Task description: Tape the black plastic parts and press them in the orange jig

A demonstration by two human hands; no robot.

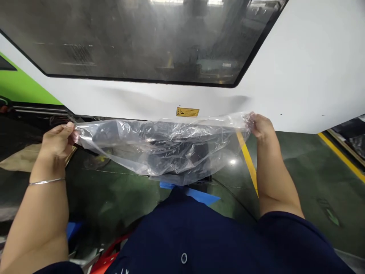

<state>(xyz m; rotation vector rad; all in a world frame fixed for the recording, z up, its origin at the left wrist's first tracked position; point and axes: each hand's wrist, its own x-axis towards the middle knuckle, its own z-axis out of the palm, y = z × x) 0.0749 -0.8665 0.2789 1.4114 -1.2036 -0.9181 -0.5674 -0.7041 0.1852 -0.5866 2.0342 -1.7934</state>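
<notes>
A clear plastic bag point(176, 146) is stretched wide between my two hands, its crinkled middle sagging in front of my body. My left hand point(58, 140) pinches one end of its upper edge between thumb and fingers. At the opposite end, my right hand point(260, 123) grips the other corner with bent fingers. Dark shapes show through the film, but I cannot make out whether they are inside the bag or behind it. Just beyond the plastic rises a white machine panel point(308, 68) with a small yellow label point(187, 112).
A dark window point(137, 42) with a black frame fills the top of the machine. Green floor point(302, 167) with a yellow line point(247, 160) lies below. A black cable point(234, 196) runs along the floor. Blue sheet material point(203, 197) and a red object point(107, 258) are near my body.
</notes>
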